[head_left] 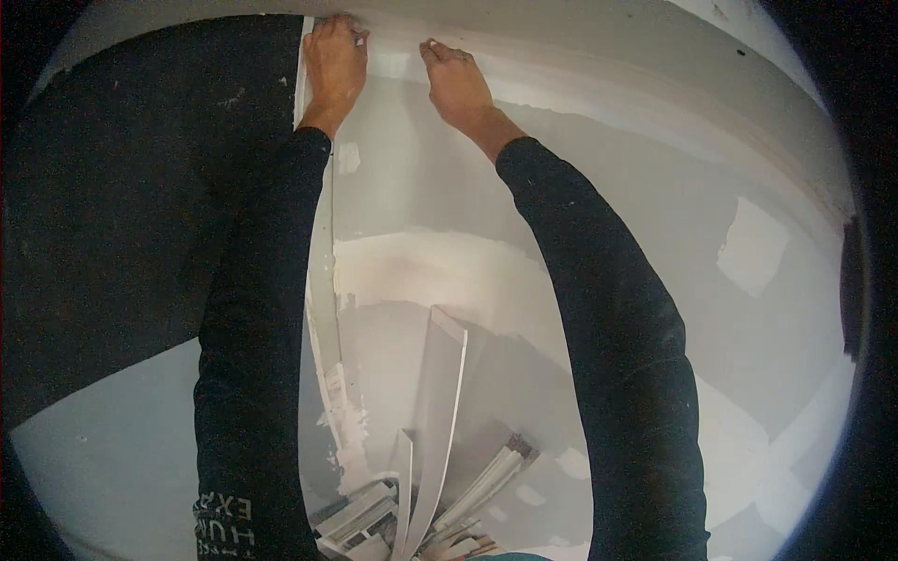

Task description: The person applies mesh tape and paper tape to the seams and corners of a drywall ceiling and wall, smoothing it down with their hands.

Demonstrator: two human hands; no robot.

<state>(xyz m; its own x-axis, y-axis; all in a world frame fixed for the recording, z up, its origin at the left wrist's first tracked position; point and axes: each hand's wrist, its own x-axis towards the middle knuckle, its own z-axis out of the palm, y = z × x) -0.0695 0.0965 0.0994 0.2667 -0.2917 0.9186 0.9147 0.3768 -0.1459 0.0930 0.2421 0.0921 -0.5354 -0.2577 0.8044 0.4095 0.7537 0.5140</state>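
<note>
Both my arms reach up to the top of a plastered wall (440, 187). My left hand (339, 64) is up by the wall's upper left corner, beside a narrow white edge strip (301, 75) that borders a dark opening. Its fingers are curled, with a small pale bit showing near the thumb; what they grip cannot be made out. A short way to the right, my right hand (458, 86) is closed in a pinch against the white band of filler (524, 86) under the ceiling. Something tiny and whitish shows at its fingertips, too small to name.
The dark area (140, 187) fills the left side. Below, long board offcuts (440, 402) lean upright against the wall, with a pile of strips (482, 481) around them. Filler patches (756, 245) mark the wall on the right. The ceiling (599, 37) runs close above my hands.
</note>
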